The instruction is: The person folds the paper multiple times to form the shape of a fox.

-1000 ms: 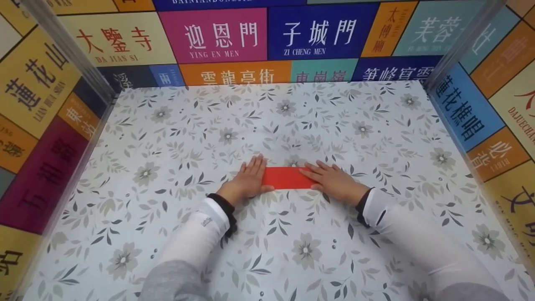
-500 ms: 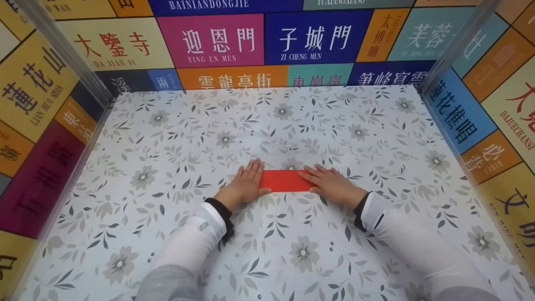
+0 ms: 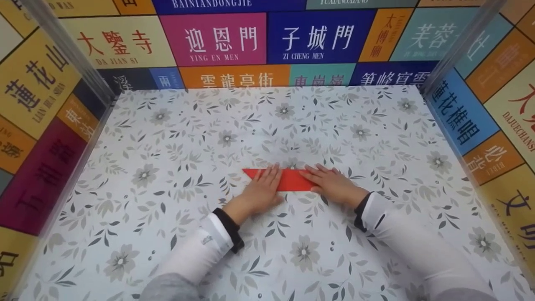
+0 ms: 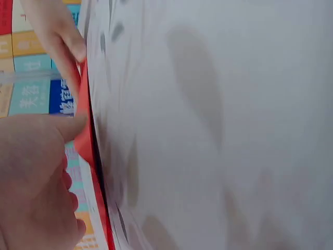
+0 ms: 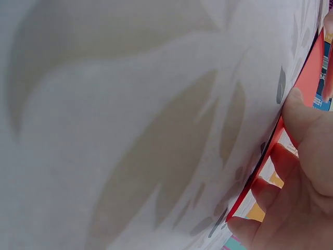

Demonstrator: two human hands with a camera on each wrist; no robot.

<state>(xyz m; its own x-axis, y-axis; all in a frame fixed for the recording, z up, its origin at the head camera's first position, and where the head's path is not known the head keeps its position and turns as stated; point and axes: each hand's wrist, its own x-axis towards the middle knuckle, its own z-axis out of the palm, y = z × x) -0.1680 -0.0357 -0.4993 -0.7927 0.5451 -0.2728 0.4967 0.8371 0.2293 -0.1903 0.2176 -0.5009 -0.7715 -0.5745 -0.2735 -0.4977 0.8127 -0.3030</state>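
Note:
A strip of folded red paper (image 3: 291,180) lies flat on the table, its left end showing a slanted edge with a pointed upper corner. Across its left part my left hand (image 3: 260,191) rests with straight fingers, the pointed corner sticking out past them. My right hand (image 3: 336,184) presses the right end with extended fingers and covers that end. In the left wrist view, the left thumb (image 4: 73,126) touches the red paper (image 4: 85,143), which stands slightly raised there. From the right wrist, the right thumb (image 5: 296,107) lies against the paper's near edge.
The table (image 3: 188,234) wears a white cover printed with grey flowers and leaves. Colourful panels with Chinese lettering (image 3: 221,39) stand along the back and both sides, with clear corner strips (image 3: 459,54) between them.
My left hand has slid right from the paper's left edge onto the paper, and its left end now shows a slanted, pointed shape. The right hand stays in place.

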